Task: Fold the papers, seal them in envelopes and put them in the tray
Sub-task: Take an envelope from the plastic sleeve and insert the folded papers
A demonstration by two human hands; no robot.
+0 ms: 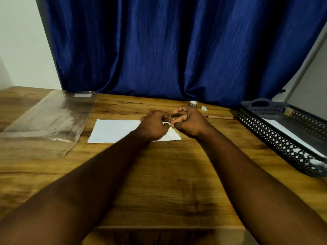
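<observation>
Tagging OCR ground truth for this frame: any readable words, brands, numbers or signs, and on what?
No legible text anywhere in the head view.
On the white patch of the clear plastic sleeve: too blurred to read, if printed at all.
On the tape roll: patterned, too small to read.
On the envelope: nothing, visible face blank.
On the black tray: no label seen.

home desk | wooden table (159, 183) | blue curtain (177, 46) | mesh tray (276, 137)

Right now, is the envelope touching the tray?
Apart. The head view shows bare table between the envelope and the tray.
</observation>
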